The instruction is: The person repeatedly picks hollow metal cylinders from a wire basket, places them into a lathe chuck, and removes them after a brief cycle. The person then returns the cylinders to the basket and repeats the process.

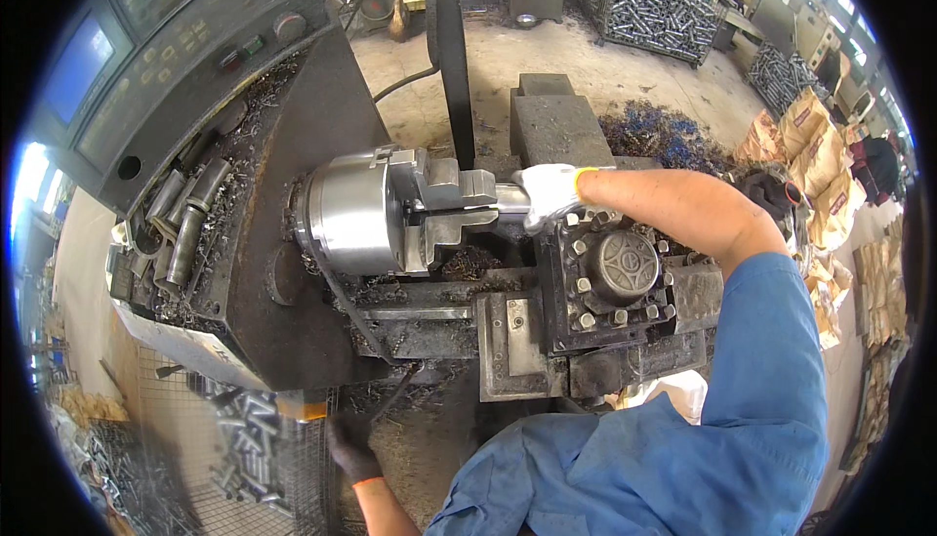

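Note:
A lathe's steel chuck (356,212) with stepped jaws (457,189) stands in the middle. A short, shiny metal cylinder (509,200) sits at the jaws, its right end in my right hand (550,196). That hand wears a white glove, and its fingers wrap round the cylinder. Low in the picture, my left hand (353,450) wears a dark glove with an orange cuff. It is beside the wire basket, near the lower end of a dark slanting rod (395,395). Its fingers blend into the dark background, so its grip is unclear.
Right of the chuck, a bolted tool post (625,270) lies under my right forearm. Worn cylindrical tools (193,209) and metal chips cover the headstock top. A wire basket of metal parts (249,443) stands low left. A bin of metal pieces (659,17) and brown paper sacks (810,160) stand farther off.

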The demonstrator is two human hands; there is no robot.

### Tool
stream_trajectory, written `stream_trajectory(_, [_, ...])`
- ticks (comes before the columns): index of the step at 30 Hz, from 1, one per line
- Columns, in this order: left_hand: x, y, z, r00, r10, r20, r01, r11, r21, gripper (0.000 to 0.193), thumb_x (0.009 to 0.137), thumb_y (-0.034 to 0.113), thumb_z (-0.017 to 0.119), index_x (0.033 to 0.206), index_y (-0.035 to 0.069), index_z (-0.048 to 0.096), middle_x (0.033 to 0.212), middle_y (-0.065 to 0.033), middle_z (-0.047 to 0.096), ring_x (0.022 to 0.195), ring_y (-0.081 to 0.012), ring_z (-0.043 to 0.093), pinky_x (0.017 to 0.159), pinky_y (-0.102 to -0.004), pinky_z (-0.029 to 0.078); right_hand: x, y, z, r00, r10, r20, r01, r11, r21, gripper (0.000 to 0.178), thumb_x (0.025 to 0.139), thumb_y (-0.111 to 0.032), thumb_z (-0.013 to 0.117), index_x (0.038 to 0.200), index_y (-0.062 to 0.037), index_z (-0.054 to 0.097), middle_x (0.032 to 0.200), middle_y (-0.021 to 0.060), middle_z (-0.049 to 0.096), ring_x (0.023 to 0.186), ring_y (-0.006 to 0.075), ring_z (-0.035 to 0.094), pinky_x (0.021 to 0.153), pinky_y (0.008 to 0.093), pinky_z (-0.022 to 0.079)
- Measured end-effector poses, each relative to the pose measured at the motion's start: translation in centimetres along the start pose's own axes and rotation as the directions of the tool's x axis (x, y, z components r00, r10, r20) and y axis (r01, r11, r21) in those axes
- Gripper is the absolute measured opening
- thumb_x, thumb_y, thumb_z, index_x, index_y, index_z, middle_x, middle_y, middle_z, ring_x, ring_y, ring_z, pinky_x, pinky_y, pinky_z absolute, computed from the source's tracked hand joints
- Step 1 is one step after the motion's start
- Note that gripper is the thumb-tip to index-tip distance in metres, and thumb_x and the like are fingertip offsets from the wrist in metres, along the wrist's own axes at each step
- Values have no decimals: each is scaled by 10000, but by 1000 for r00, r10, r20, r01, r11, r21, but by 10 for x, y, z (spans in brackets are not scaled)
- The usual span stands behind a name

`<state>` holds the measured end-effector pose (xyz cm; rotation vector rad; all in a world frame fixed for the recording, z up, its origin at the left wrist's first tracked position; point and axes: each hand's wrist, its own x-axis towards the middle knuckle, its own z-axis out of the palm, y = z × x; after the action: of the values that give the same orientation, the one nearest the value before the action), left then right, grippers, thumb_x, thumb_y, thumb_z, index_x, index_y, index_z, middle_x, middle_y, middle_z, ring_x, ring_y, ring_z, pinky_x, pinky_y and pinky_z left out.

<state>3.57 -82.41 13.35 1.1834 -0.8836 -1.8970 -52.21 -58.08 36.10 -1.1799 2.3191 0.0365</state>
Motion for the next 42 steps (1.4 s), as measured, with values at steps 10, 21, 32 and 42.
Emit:
stream_trajectory(10, [26, 62, -17, 973, -173, -155, 146, 974, -171, 372, 1042, 505, 601, 809, 224, 533, 654, 72, 488, 541, -132, 455, 527, -307, 382, 2, -6, 3, 996, -18, -90, 29, 993, 118, 527, 722, -364, 846, 1093, 2, 770, 1009, 246, 774, 960, 411, 759, 834, 464, 595])
stream_trajectory(21, [27, 43, -37, 926, 377, -9, -301, 754, 584, 486, 1105, 429, 544, 1350, 15, 610, 1099, -80, 675, 976, -182, 633, 814, -348, 540, -107, -50, -21, 816, 98, -570, 84, 955, 285, 620, 872, -246, 753, 1442, -46, 615, 1215, 181, 762, 1069, 272, 746, 986, 368, 583])
stream_trajectory(32, [-12, 218, 313, 7, 693, 721, -814, -415, 407, 587, 961, 179, 645, 1498, -21, 518, 1325, -275, 667, 1175, -433, 672, 1003, -530, 530, -255, -118, 114, 795, 158, -586, 362, 652, 666, 276, 774, -7, 709, 1031, -3, 810, 1002, 131, 810, 866, 202, 783, 819, 336, 636])
stream_trajectory(42, [28, 294, 473, 451, 588, 672, -518, -441, 733, 876, 1026, 485, 575, 1715, 198, 117, 1377, -259, 669, 1186, -436, 704, 958, -586, 553, -243, -93, 180, 908, 73, -412, 274, 641, 717, 268, 871, -203, 826, 1116, -95, 812, 998, 143, 797, 875, 288, 783, 791, 383, 630])
